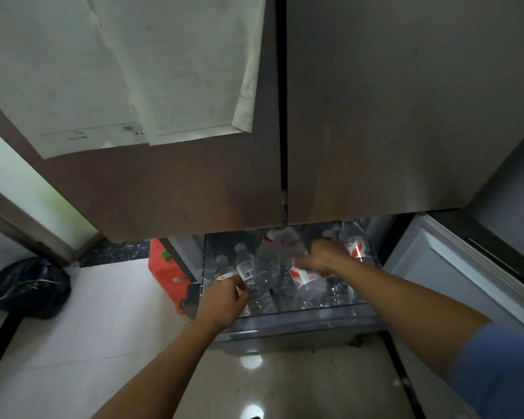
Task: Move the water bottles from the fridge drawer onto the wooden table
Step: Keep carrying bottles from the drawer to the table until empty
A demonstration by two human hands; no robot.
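Note:
The fridge drawer is pulled out below the closed upper doors. It holds several clear plastic water bottles lying and leaning in a pile, some with red-and-white labels. My left hand is at the drawer's left side, fingers curled round a bottle with a white label. My right hand reaches deeper into the pile, its fingers bent over a red-labelled bottle. The grip underneath is hidden. The wooden table is out of view.
Two closed fridge doors fill the upper view, with papers stuck on the left one. An orange container stands left of the drawer. A dark bag lies on the tiled floor at left. A light panel stands at right.

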